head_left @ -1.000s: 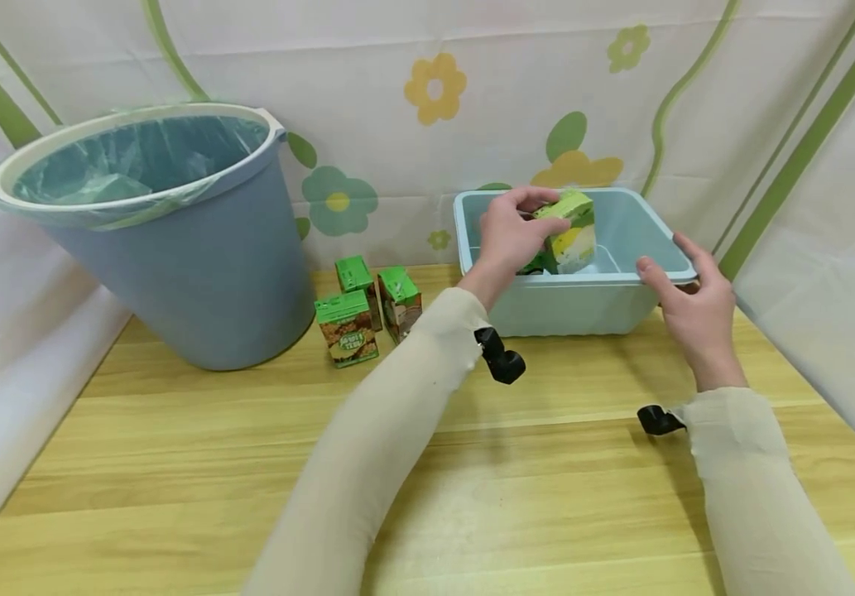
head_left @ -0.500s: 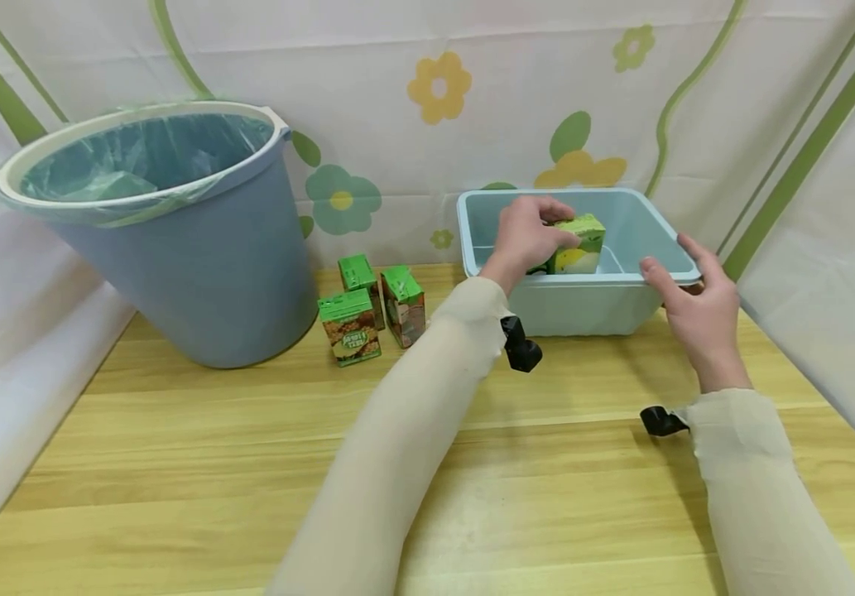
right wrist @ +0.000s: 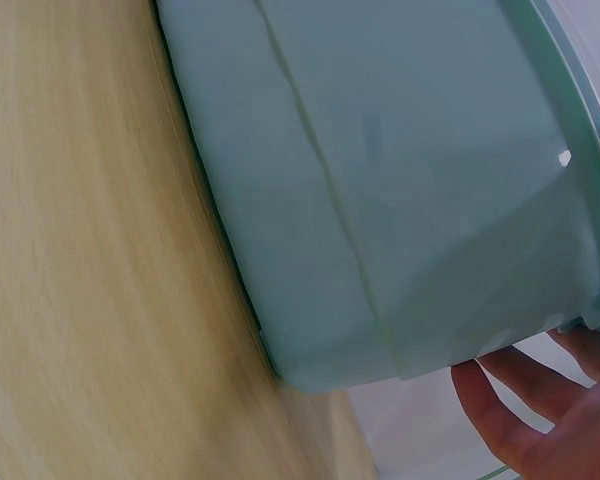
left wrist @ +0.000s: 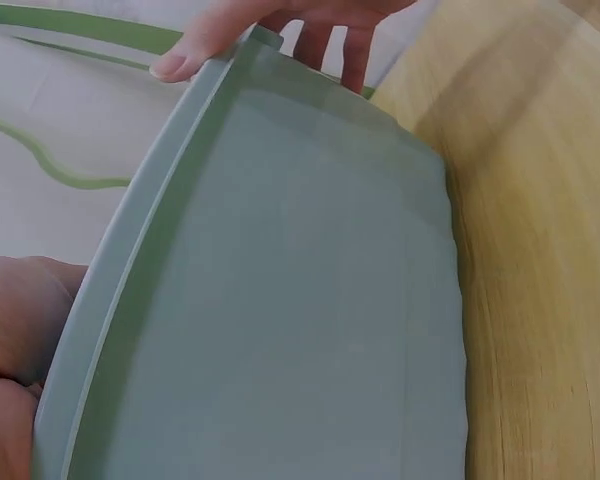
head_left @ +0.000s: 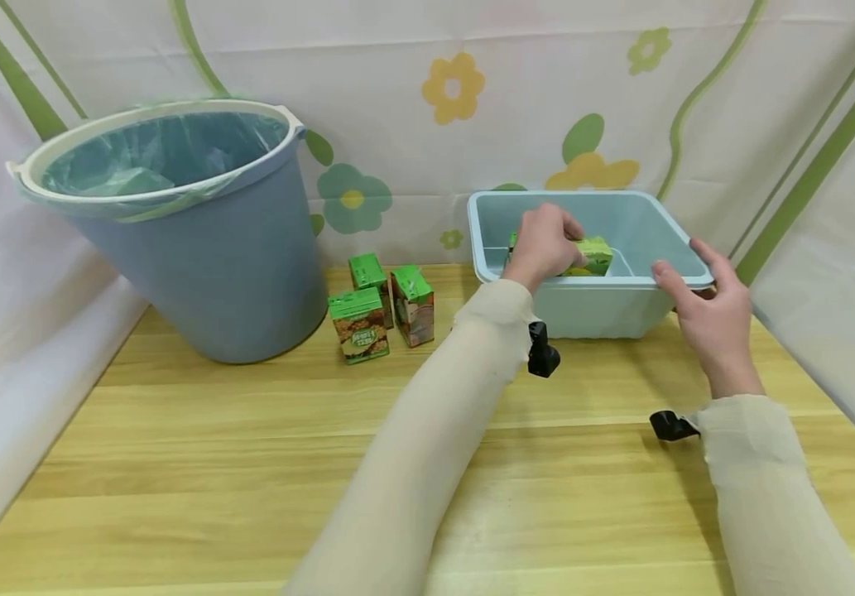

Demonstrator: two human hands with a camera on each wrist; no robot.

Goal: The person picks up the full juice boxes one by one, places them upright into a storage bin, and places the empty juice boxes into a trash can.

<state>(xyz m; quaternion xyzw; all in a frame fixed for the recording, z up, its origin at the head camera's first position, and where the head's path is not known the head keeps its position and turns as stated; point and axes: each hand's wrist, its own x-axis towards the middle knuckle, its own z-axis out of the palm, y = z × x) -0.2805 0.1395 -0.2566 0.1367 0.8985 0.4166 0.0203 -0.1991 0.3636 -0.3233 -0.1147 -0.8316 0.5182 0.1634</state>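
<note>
The left hand (head_left: 545, 242) pinches a green-and-yellow drink carton (head_left: 597, 256) inside the pale-blue tub (head_left: 583, 313), near its front edge. The right hand (head_left: 718, 323) grips the tub's front-right corner. Three green-topped cartons (head_left: 360, 329) stand left of the tub; a lined bucket (head_left: 226, 265) occupies the table's (head_left: 248, 463) back-left corner.

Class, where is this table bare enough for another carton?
The yellow wooden table is bare before the round blue plastic bucket and between the beige fabric sleeves. Crowded: between bucket and rectangular pale-blue plastic tub, with three boxy green-topped cartons.

Green-and-yellow carton (head_left: 597, 257) inside a pale blue tub (head_left: 591, 311)
</note>
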